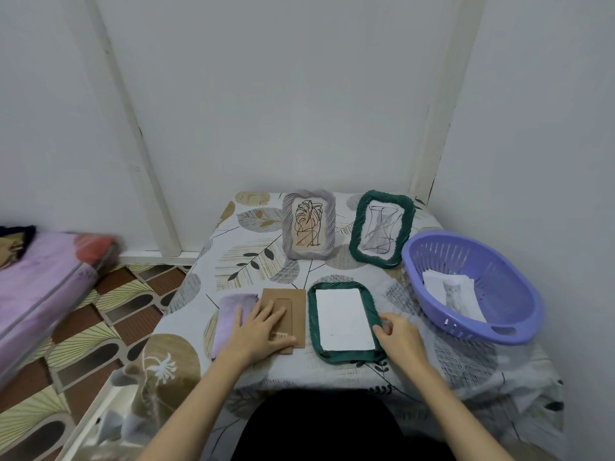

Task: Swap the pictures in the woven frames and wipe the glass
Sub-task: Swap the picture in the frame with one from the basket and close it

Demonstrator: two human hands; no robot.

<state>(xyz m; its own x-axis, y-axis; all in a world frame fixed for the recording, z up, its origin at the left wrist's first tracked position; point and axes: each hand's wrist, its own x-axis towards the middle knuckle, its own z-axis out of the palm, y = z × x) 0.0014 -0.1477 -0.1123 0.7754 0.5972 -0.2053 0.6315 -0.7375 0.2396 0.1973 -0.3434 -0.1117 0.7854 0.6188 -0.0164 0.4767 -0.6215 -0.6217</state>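
I see left hand (263,331) flat on cardboard backing (293,306); right hand (397,337) pinches green frame (342,322) at 3 o'clock; backing label (279,335) unreadable.

Soft, even indoor light leaves only faint shadows and no glare, while wide-angle distortion bows the wall edges and blurs the periphery.

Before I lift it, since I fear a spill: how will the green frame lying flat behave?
The green frame lies face down with its brown backing board off, so the white sheet is probably loose and may slide out if tilted. Its woven rim likely gives good grip where the right hand holds it. Any glass beneath could drop; keep it level.
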